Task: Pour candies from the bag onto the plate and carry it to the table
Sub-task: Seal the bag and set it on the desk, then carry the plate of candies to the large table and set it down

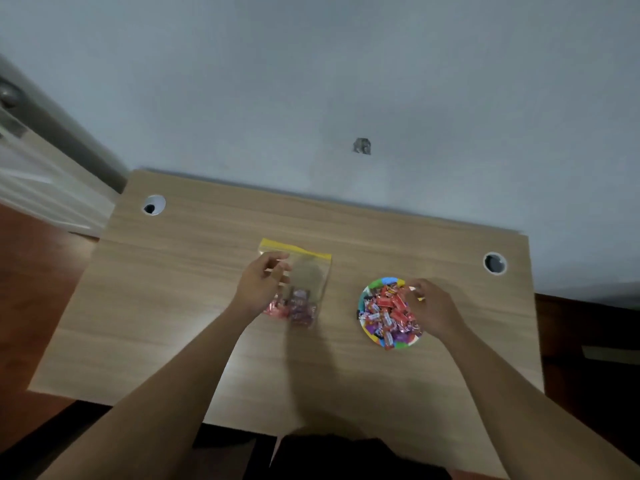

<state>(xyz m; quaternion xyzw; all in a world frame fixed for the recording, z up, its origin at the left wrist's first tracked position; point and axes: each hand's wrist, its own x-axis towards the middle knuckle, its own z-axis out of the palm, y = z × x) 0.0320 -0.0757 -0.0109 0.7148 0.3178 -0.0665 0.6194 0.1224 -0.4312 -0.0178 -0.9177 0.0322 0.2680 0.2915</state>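
Plate (367,336) is sitting on the wooden desk (173,306), heaped with wrapped candies (389,311); taking it as the landmark.

Your right hand (433,306) is resting over the plate's right rim, fingers curled loosely around the far-right edge. Whether they are actually pinching the rim or a single candy, the blur is hiding; cannot tell.

Left of the plate, well apart from it, the zip bag (304,271) is lying flat on the desk, yellow strip at its far end, a few candies bunched at its near end. Your left hand (259,285) is hovering over the bag's left side, fingers half open, thumb and forefinger spread, seemingly touching the plastic but not gripping it.

Judgement: pouring is looking mostly done; the lift is coming up.

- The heap is riding high, so get fingers under the rim, thumb on top.
- Bring the left hand across to the plate's left rim for a two-handed hold.
- Keep the plate level; loose wrappers are likely to slide off its near edge.
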